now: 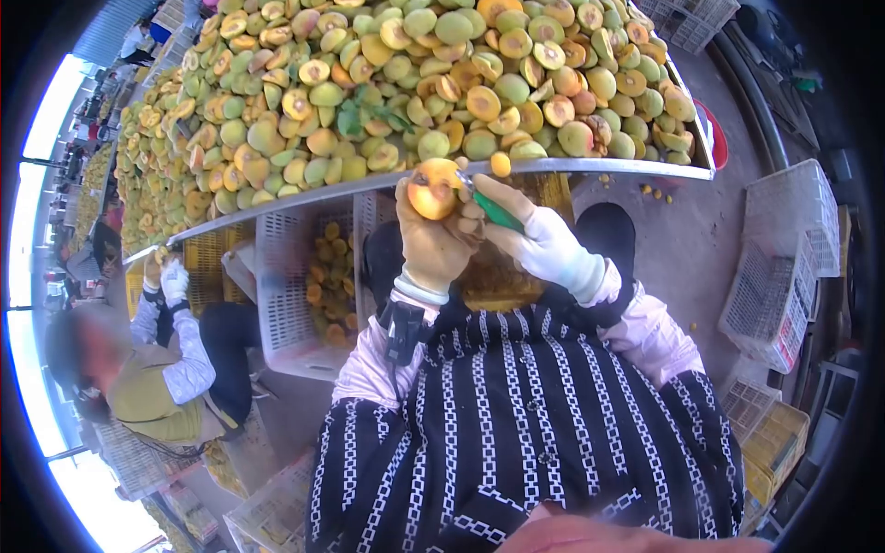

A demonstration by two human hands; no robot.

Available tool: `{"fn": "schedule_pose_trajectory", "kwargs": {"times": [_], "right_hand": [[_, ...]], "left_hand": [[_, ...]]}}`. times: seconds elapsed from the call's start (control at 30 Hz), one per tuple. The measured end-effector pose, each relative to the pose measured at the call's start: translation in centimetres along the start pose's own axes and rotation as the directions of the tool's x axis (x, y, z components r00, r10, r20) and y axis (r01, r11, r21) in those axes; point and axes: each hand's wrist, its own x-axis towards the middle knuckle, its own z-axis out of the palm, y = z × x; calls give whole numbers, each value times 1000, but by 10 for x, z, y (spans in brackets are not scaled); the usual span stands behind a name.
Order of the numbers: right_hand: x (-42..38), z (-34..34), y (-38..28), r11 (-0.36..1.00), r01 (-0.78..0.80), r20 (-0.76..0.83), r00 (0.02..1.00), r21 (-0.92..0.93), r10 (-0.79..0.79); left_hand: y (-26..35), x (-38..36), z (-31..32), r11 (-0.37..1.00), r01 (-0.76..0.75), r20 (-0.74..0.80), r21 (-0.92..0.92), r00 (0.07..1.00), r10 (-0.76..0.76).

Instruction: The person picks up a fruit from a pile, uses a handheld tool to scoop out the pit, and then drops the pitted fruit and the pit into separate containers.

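Metal edging trims the worktop (636,167), which spreads from 10 to 1 o'clock, its far side cut off by the top of the view. A heap of halved and whole fruit (369,74), green to orange, covers it so densely that the lower layers are hidden.

At 6 o'clock, the wearer's black-and-white striped garment (535,433) fills the lower view and runs out of it. At 8 o'clock sits a co-worker (161,387), whose own gloved hands (164,276) are too small to tell what they hold.

A white crate (277,313) at 9 o'clock contains orange pieces (332,267); its interior is partly blurred and the wearer's arm covers one side.

Near the centre, both of the wearer's hands are gloved. The left hand (435,241) grasps an orange fruit (430,197) just below the worktop's edge, toward 12 o'clock. The right hand (544,238), toward 2 o'clock, is wrapped around a green-handled tool (496,212); its metal end meets the fruit, too small to make out fully.
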Motion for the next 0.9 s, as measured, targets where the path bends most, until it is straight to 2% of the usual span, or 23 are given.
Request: {"fn": "schedule_pose_trajectory", "kwargs": {"times": [0.07,0.1,0.17,0.27,0.37,0.4,0.47,0.5,0.53,0.57,0.6,0.63,0.67,0.7,0.73,0.77,0.8,0.9], "right_hand": [[-3,0,-8,999,9,46,999,-39,-7],[-7,-1,-10,988,37,51,998,-150,-30],[-13,0,-15,983,15,51,999,-181,-6],[-17,3,-15,982,-5,36,999,-187,12],[-22,4,-16,965,-76,75,992,-251,98],[-25,5,-13,966,-20,77,996,-258,41],[-28,9,-5,964,34,84,996,-263,-12],[-29,12,1,982,59,-28,997,-179,-65],[-30,15,5,991,92,-144,984,-98,-105],[-28,16,6,998,61,-184,981,-16,-63],[-26,15,4,999,52,-182,982,-15,-54],[-24,12,-1,996,-30,-138,990,82,41],[-21,9,-6,978,-114,-87,988,174,131],[-17,8,-6,997,-23,-92,995,77,30],[-14,6,-9,997,-26,-98,995,75,34],[-10,5,-14,1000,1,-57,998,-31,-3],[-7,5,-17,990,31,-11,999,-134,-33],[-1,9,-17,980,66,38,997,-187,-60]], "left_hand": [[-11,-8,4,991,-48,-104,128,993,62],[-16,-11,6,983,-60,-145,173,986,86],[-23,-17,9,966,-82,-192,244,973,131],[-29,-20,13,943,-118,-226,310,955,193],[-27,-20,7,941,-136,-219,311,953,211],[-26,-22,4,941,-139,-221,308,952,213],[-25,-26,6,857,-185,-236,481,914,330],[-27,-28,13,804,-169,-277,571,882,382],[-27,-28,14,806,-168,-283,568,879,383],[-27,-28,14,793,-177,-256,583,886,386],[-28,-28,14,780,-184,-230,598,893,387],[-30,-28,14,785,-178,-237,594,893,382],[-32,-29,15,681,-180,-189,710,882,431],[-34,-29,16,559,-180,-132,809,872,471],[-35,-29,17,422,-177,-66,889,863,501],[-36,-28,16,336,-204,-2,919,853,521],[-35,-29,14,340,-201,-4,919,856,517],[-32,-33,8,440,-243,66,864,923,379]]}}
